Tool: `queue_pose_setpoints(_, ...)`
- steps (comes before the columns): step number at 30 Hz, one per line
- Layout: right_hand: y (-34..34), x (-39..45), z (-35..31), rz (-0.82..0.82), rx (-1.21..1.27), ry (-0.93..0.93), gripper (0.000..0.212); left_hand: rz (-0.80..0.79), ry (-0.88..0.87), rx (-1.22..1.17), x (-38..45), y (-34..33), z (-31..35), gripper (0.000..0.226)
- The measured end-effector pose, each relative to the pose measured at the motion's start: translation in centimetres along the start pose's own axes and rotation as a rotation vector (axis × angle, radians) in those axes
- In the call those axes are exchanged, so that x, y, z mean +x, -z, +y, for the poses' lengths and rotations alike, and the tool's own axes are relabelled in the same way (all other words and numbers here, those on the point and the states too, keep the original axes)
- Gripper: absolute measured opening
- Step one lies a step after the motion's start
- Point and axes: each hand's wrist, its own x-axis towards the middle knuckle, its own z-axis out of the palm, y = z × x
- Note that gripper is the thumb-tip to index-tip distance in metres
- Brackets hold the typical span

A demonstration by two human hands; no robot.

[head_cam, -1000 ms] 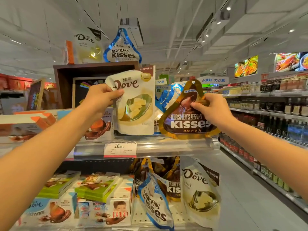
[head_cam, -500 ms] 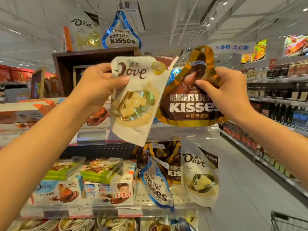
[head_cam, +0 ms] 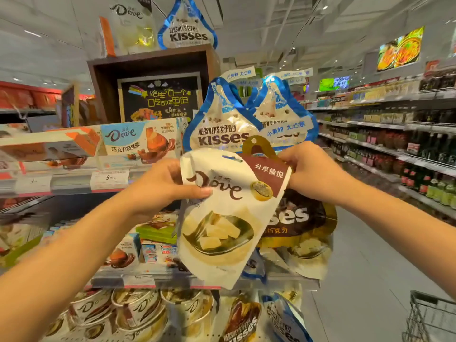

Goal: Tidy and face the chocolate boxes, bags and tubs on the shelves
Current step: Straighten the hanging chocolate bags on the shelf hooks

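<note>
- The left hand [head_cam: 162,186] is gripping the white Dove bag [head_cam: 229,213] by its upper left edge, the thumb lying across the front over the printed name and the other fingers curled behind.
- The white Dove bag is hanging tilted in the air in front of the shelves, its top leaning toward the right hand [head_cam: 313,174].
- The right hand is pinching the top of the brown Kisses bag [head_cam: 303,218], fingers curled round the gold neck; it is touching the upper right corner of the white Dove bag.
- The brown Kisses bag is sitting just behind and to the right of the white Dove bag, which is covering much of its face.
- Two blue Kisses bags [head_cam: 222,124] are standing upright on the upper shelf [head_cam: 74,183], directly above and behind the white Dove bag.
- A Dove box [head_cam: 140,141] is lying on the upper shelf, up and to the left of the white Dove bag.
- Dove tubs [head_cam: 138,309] are sitting on a lower shelf, below and to the left of the white Dove bag.
- A wire basket [head_cam: 429,317] is showing far to the lower right of the white Dove bag.
</note>
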Motion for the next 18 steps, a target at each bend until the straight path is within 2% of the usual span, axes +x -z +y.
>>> queue_pose_setpoints(5, -2.9, -0.7, -0.4, -0.166, 0.175, -0.018, 0.038, -0.096, 0.035, 0.078, -0.8, -1.2, -2.0, 0.031)
queue_pose_setpoints(10, -5.6, -1.0, -0.9, -0.208, 0.338, -0.047, 0.020, -0.232, 0.028, 0.146, -1.0, -1.1, -3.5, 0.024)
queue_pose_setpoints(15, -7.3, -0.8, -1.2, -0.297, 0.412, -0.012, 0.020, -0.209, 0.039, 0.116, -0.8, 0.1, -5.1, 0.027)
queue_pose_setpoints(18, -8.3, -1.2, -0.5, -0.374, 0.531, -0.083, 0.027, -0.154, 0.019, 0.127, -1.0, 1.0, -5.9, 0.028)
